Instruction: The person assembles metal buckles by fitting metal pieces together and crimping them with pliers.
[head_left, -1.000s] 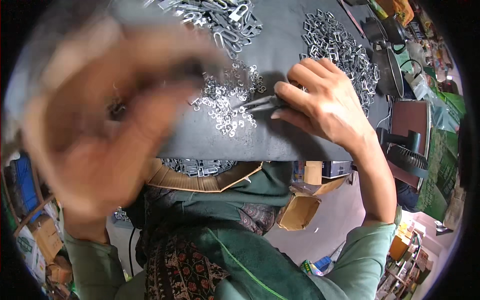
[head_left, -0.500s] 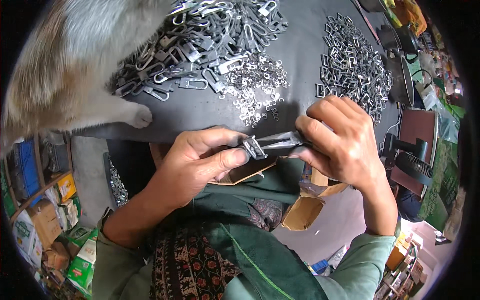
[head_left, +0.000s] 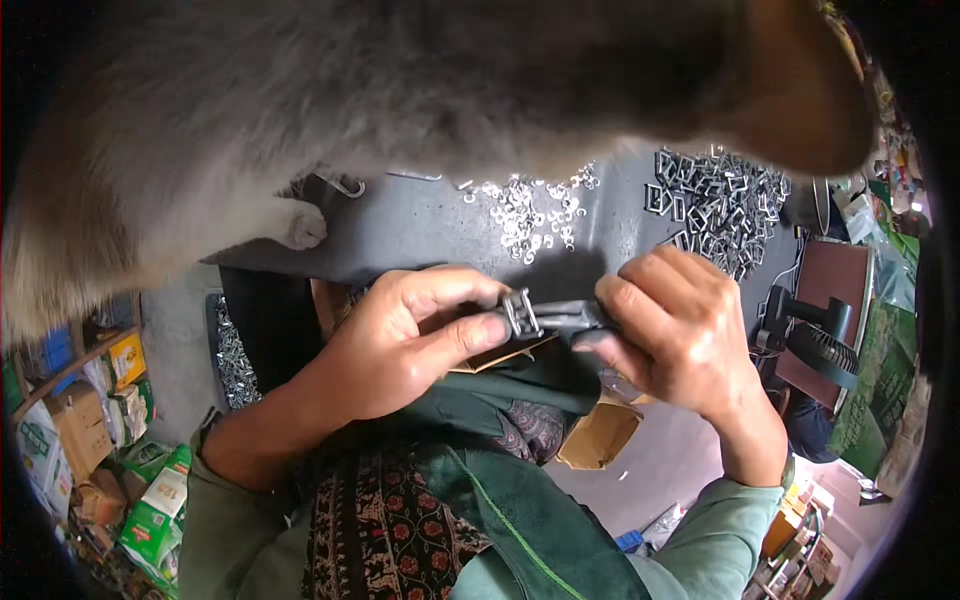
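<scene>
Between thumb and fingers, my left hand [head_left: 410, 335] grips a small metal buckle [head_left: 522, 314] with a rectangular frame. My right hand [head_left: 685, 325] is closed round a pair of pliers [head_left: 565, 318], whose handles are mostly hidden in the palm. The jaws reach left and meet the buckle; what exactly they pinch is too small to tell. Beyond my hands, small silvery C-shaped rings [head_left: 525, 220] lie scattered on the dark tabletop [head_left: 420, 225]. Farther right sits a heap of rectangular metal frames [head_left: 725, 200].
A furry cat [head_left: 330, 110] spans the top of the view, one paw [head_left: 300, 225] on the table, hiding most of the clasps behind it. A small black fan [head_left: 820, 340] stands at right. Below are an open cardboard box [head_left: 600, 435] and a tray of metal parts [head_left: 235, 360].
The cat has moved right across the view and now covers most of the clasp pile. My hands, the buckle and the pliers have shifted slightly; both holds remain.
</scene>
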